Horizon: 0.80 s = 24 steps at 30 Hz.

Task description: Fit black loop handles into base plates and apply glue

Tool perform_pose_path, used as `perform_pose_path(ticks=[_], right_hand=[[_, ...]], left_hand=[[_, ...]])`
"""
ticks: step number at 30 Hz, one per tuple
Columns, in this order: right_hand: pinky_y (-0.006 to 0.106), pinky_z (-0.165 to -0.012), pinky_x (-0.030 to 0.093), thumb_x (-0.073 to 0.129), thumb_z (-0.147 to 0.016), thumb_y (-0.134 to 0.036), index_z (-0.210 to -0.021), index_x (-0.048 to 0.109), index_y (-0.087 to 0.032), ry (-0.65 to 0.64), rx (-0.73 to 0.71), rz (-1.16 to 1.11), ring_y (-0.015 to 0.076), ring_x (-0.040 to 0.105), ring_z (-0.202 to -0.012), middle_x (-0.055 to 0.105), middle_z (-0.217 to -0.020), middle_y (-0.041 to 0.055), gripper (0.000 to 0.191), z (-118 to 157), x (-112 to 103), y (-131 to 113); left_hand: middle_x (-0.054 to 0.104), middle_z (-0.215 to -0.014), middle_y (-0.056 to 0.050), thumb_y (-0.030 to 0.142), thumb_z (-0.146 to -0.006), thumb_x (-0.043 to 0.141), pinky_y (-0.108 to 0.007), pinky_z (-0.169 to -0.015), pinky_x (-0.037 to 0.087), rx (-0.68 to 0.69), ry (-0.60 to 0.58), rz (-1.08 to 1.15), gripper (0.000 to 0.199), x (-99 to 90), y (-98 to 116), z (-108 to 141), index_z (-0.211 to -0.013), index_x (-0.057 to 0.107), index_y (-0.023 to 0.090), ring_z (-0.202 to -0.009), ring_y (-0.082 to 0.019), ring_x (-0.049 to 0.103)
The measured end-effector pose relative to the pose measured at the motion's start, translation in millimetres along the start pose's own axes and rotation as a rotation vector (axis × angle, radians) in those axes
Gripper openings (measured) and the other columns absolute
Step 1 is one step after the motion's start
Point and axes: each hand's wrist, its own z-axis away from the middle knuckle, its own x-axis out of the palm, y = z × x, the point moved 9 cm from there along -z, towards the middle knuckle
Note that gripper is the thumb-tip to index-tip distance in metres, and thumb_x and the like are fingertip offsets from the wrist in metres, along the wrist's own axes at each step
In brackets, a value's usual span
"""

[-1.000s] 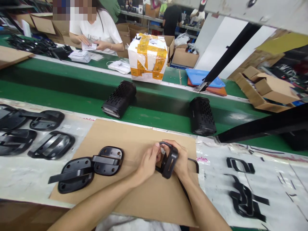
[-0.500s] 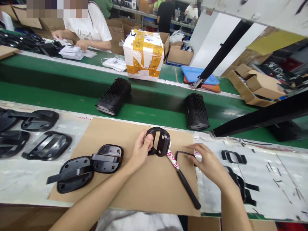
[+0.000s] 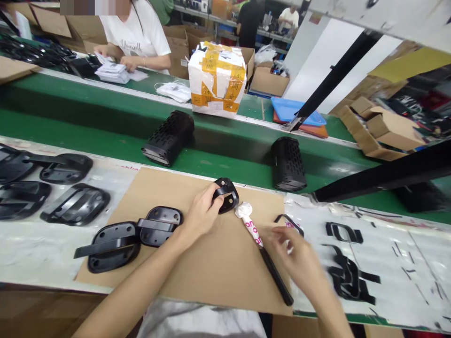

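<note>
My left hand is closed on the strap side of a small black plastic plate with screw holes, over the upper middle of the cardboard sheet. Just right of the plate lies a hammer, its head wrapped in white plastic with pink print, its black handle pointing toward me. Beside the hammer's neck is my right hand, its fingers bent and blurred by motion. A curved black strip shows just beyond those fingers; whether they touch it I cannot tell. Two more black plates with straps lie on the left of the cardboard.
Several black plates lie farther left on the bench. Thin black frames and strips are on the right. Two black perforated housings sit on the green conveyor. Beyond stand a taped white box and a person handling papers.
My left hand has turned the plate and shifted it slightly left and away from me. My right hand has moved from around the black strip toward the hammer.
</note>
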Motion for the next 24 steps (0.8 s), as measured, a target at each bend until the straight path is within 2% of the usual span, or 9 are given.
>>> perform_pose_path(ticks=[2, 5, 7, 10, 12, 14, 16, 19, 24], right_hand=[[0.034, -0.07, 0.051, 0.06, -0.095, -0.044, -0.11, 0.065, -0.025, -0.146, 0.052, 0.002, 0.0241, 0.067, -0.083, 0.07, -0.097, 0.0051, 0.025, 5.7, 31.0, -10.7], [0.035, -0.067, 0.048, 0.058, -0.095, -0.041, -0.104, 0.063, -0.025, -0.177, 0.127, -0.013, 0.025, 0.065, -0.08, 0.067, -0.09, 0.0042, 0.019, 6.8, 48.7, -9.7], [0.034, -0.065, 0.049, 0.055, -0.097, -0.045, -0.106, 0.061, -0.024, -0.205, 0.18, -0.238, 0.0225, 0.064, -0.073, 0.064, -0.083, 0.0024, 0.025, 7.5, 52.7, -6.0], [0.029, -0.048, 0.049, 0.057, -0.096, -0.058, -0.112, 0.057, -0.022, -0.322, 0.317, -0.767, 0.0157, 0.058, -0.052, 0.059, -0.078, -0.0012, 0.04, 17.8, 63.0, -6.9], [0.024, -0.034, 0.041, 0.06, -0.094, -0.06, -0.113, 0.057, -0.021, -0.377, 0.428, -1.03, 0.0094, 0.047, -0.039, 0.057, -0.078, -0.0029, 0.044, 29.0, 72.5, -11.8], [0.019, -0.029, 0.032, 0.063, -0.094, -0.06, -0.115, 0.057, -0.022, -0.366, 0.494, -1.164, 0.0048, 0.037, -0.036, 0.057, -0.08, -0.0036, 0.043, 36.3, 81.6, -17.1], [0.017, -0.03, 0.029, 0.063, -0.093, -0.061, -0.115, 0.059, -0.022, -0.339, 0.5, -1.188, 0.0034, 0.034, -0.038, 0.055, -0.079, -0.0038, 0.045, 37.6, 90.8, -22.3], [0.016, -0.033, 0.029, 0.061, -0.092, -0.067, -0.114, 0.063, -0.02, -0.335, 0.462, -1.05, 0.0041, 0.033, -0.04, 0.05, -0.07, -0.0056, 0.052, 32.6, 100.5, -26.1], [0.018, -0.036, 0.027, 0.057, -0.092, -0.071, -0.127, 0.062, -0.019, -0.243, 0.47, -0.884, 0.0068, 0.03, -0.041, 0.041, -0.061, -0.0076, 0.063, 28.9, 91.8, -16.7]], left_hand=[[0.058, -0.081, 0.0, 0.038, -0.098, 0.044, -0.029, -0.074, 0.041, -0.045, 0.039, 0.181, 0.023, -0.3, -4.0, 2.2, -0.085, 0.052, 0.021, -0.078, -0.018, 0.053], [0.036, -0.065, 0.003, 0.05, -0.098, 0.044, -0.027, -0.061, 0.033, -0.107, 0.145, 0.353, 0.041, 3.0, -15.0, 4.7, -0.069, 0.037, 0.022, -0.064, -0.015, 0.037], [0.032, -0.065, 0.004, 0.052, -0.097, 0.047, -0.026, -0.059, 0.031, -0.117, 0.19, 0.38, 0.044, 8.2, -22.2, 4.8, -0.066, 0.035, 0.023, -0.063, -0.014, 0.034], [0.034, -0.067, 0.004, 0.05, -0.098, 0.047, -0.026, -0.061, 0.031, -0.089, 0.235, 0.372, 0.041, 12.9, -30.1, 3.6, -0.069, 0.039, 0.022, -0.065, -0.013, 0.035], [0.035, -0.069, 0.004, 0.05, -0.1, 0.046, -0.025, -0.062, 0.031, -0.08, 0.242, 0.351, 0.041, 14.3, -33.9, 2.5, -0.071, 0.041, 0.021, -0.066, -0.013, 0.035], [0.035, -0.069, 0.004, 0.051, -0.1, 0.047, -0.025, -0.063, 0.031, -0.078, 0.209, 0.34, 0.042, 17.1, -35.4, 0.3, -0.072, 0.041, 0.021, -0.066, -0.013, 0.035], [0.035, -0.068, 0.004, 0.051, -0.099, 0.048, -0.025, -0.062, 0.031, -0.071, 0.135, 0.346, 0.042, 22.8, -34.2, -3.0, -0.07, 0.041, 0.021, -0.066, -0.012, 0.035], [0.034, -0.066, 0.004, 0.052, -0.098, 0.047, -0.026, -0.061, 0.03, -0.047, 0.016, 0.367, 0.045, 32.7, -30.4, -7.0, -0.067, 0.041, 0.02, -0.064, -0.012, 0.033], [0.034, -0.066, 0.004, 0.051, -0.098, 0.046, -0.027, -0.061, 0.027, -0.054, -0.01, 0.364, 0.044, 35.9, -31.9, -7.2, -0.067, 0.042, 0.019, -0.065, -0.012, 0.034]])
